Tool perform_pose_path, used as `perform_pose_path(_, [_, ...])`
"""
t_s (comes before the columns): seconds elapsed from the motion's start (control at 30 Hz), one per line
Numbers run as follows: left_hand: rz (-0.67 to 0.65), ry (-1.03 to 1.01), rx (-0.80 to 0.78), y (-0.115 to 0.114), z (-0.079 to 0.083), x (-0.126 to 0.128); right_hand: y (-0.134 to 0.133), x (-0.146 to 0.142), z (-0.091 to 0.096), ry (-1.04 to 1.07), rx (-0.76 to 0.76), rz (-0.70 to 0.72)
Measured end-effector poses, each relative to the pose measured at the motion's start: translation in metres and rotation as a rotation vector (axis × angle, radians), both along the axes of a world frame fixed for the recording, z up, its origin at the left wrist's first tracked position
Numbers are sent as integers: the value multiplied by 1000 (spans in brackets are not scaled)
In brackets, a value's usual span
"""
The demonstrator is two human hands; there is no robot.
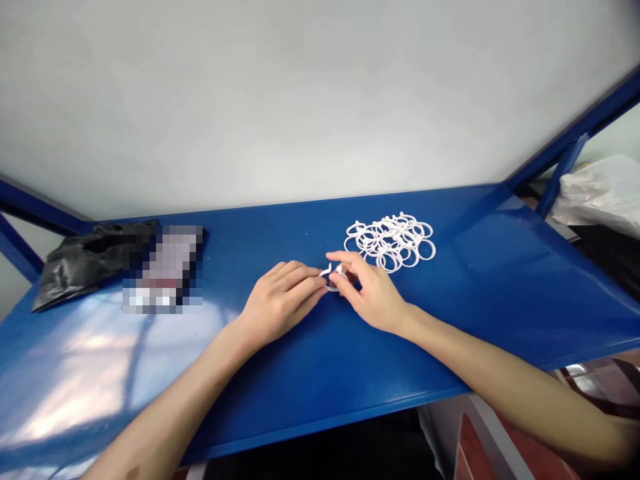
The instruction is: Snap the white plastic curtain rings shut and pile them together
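A white plastic ring [332, 289] with an open gap at its top is held between both hands over the blue table. My left hand [283, 297] pinches its left side, fingers together and pointing right. On the other side my right hand [367, 290] grips it between thumb and index finger near the gap. Part of the ring is hidden behind the fingertips. Just beyond my right hand lies a loose pile of similar white rings [427, 250], several with small knobs on their edges.
The blue table [310, 360] runs up to a pale wall [300, 100]. At the left lie a crumpled black plastic bag [70, 267] and a pixelated flat item [170, 260]. Blue frame bars stand at both ends. A translucent plastic bag [600, 190] is beyond the right end.
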State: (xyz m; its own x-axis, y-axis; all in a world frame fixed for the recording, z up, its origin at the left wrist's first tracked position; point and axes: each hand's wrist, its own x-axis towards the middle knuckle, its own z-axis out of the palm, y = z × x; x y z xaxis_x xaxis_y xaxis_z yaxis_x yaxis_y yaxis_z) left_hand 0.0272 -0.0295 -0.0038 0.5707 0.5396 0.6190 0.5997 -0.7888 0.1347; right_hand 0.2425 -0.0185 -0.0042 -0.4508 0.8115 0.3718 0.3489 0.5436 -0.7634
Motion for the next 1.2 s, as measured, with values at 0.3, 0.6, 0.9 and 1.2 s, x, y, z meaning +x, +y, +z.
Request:
perform_pose_path(0.3, [200, -157, -170, -3, -5, 0, -8, 3, -1, 169, 64, -26])
perform_pose_path(0.6, [-6, -159, -305, -7, 2, 2, -12, 3, 2, 101, 187, 101])
perform_pose_path(0.9, [-96, -130, -338, -13, 6, 2, -22, 1, 0, 59, 206, 116])
perform_pose_path(1.2, [27, -167, -465, -15, 14, 4, -8, 5, -2, -1, 402, 138])
